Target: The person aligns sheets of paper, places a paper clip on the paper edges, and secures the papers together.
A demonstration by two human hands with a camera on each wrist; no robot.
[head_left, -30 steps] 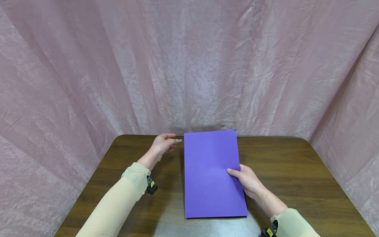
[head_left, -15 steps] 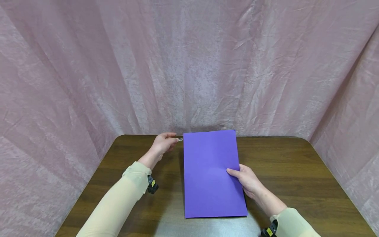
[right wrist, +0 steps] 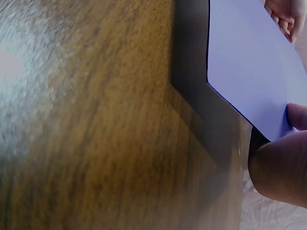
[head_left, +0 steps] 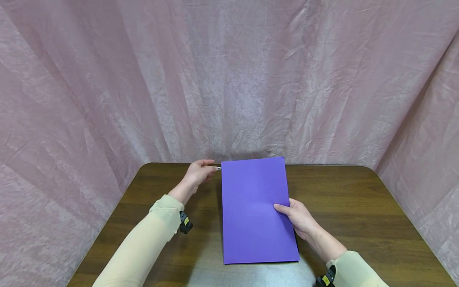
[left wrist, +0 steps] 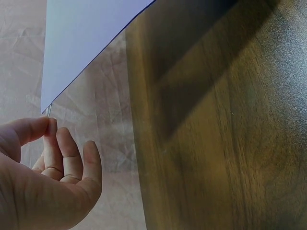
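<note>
A purple sheet of paper or card (head_left: pixel 254 215) is held up over the table, its long sides running away from me. My right hand (head_left: pixel 302 218) grips its right edge, thumb on the top face and the other fingers hidden beneath. My left hand (head_left: pixel 199 174) pinches a small white paper clip (head_left: pixel 219 168) between thumb and forefinger at the sheet's far left corner. In the left wrist view the paper clip (left wrist: pixel 49 110) meets the corner of the purple sheet (left wrist: pixel 86 43), and the remaining fingers are loosely bent.
The brown wooden table (head_left: pixel 344 199) has rounded far corners. Pink velvet curtain (head_left: pixel 229 79) hangs right behind its far edge and along the sides. Black wrist cameras (head_left: pixel 185 223) are strapped at both sleeves. The sheet casts a shadow on the wood.
My left hand has moved slightly right and away from me, bringing the paper clip from just beside the sheet to its corner. The sheet has shifted a touch left; my right hand keeps its grip.
</note>
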